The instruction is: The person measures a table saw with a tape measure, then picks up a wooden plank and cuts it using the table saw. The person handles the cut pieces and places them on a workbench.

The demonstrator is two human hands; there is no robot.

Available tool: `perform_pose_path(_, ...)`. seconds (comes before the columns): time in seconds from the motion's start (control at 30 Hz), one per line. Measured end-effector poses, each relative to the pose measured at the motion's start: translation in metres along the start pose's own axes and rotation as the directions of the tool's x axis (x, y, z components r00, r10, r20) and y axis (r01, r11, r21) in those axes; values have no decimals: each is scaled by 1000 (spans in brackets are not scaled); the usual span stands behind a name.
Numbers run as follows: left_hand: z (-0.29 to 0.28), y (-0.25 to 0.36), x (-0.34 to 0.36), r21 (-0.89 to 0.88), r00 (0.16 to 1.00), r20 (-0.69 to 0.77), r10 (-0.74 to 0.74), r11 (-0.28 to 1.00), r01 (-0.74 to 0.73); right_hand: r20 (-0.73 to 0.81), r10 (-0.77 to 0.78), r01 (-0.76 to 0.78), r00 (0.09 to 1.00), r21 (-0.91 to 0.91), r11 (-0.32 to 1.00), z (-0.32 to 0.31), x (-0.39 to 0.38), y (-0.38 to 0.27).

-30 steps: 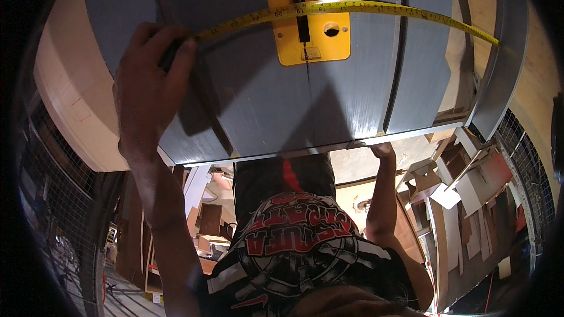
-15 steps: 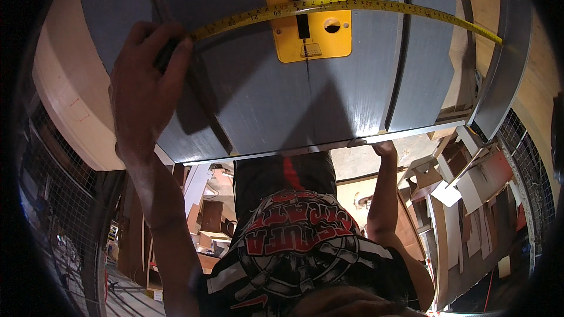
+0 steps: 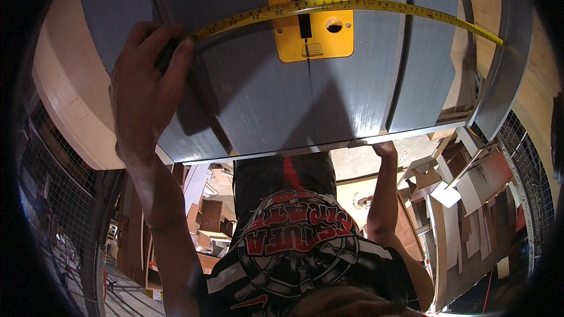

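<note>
A: You're in a workshop, standing over a grey saw table [image 3: 247, 94], with offcuts [image 3: 464, 199] heaped on the floor past its near right corner and a wire cage [image 3: 47, 199] off its left side.

B: Where's the tape?

A: The tape [image 3: 352, 7] is stretched across the table's far half, passing over the yellow insert [image 3: 308, 35] and the blade slot [image 3: 301, 0]. Its hook end sits at the fence [image 3: 505, 70] on the table's right edge.

B: And your hands?

A: Your left hand [image 3: 147, 88] is closed around the tape case on the table's left part, thumb pressing down where the blade comes out. Your right hand [image 3: 385, 149] reaches up to the table's near edge; its fingers curl under the lip, and I can't tell whether they grip anything there.

B: So which step is this?

A: I'd judge you're measuring from the fence across to the blade slot. The tape bows a little in this view, though the lens may cause that.

B: What does the next move need?

A: Probably keeping the tape taut and square to the slot, hook seated against the fence, then reading the mark at the slot. Keep your right hand low, clear of the slot.
</note>
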State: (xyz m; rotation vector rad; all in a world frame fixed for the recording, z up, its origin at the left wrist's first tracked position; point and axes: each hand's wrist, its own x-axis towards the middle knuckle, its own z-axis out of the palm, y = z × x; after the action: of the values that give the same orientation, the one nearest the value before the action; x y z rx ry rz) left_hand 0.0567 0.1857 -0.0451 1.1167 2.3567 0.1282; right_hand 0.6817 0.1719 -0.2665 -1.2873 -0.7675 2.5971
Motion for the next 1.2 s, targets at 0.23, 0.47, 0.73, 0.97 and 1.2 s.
perform_pose_path(0.23, 0, 1, 0, 28, 1000, -11, -5, 1000, 5, -13, 7, -7, 1000, -47, 999, 20, 6, -17)
perform_pose_path(0.47, 1, 2, -1, 8, 999, -4, -37, 999, 37, -108, -104, 68, 989, -294, 953, 60, 5, -37)
perform_pose_path(0.73, 0, 6, 0, -12, 997, 22, -75, 997, 75, 33, -256, 241, 966, -474, 847, 61, 13, -43)
perform_pose_path(0.97, 1, 6, 0, -8, 996, 13, -89, 996, 90, -34, -138, 101, 990, -514, 852, 58, 8, -46)
perform_pose_path(1.2, 1, 6, -1, 27, 996, 20, -86, 996, 85, -21, -228, 192, 973, -471, 861, 68, 13, -44)
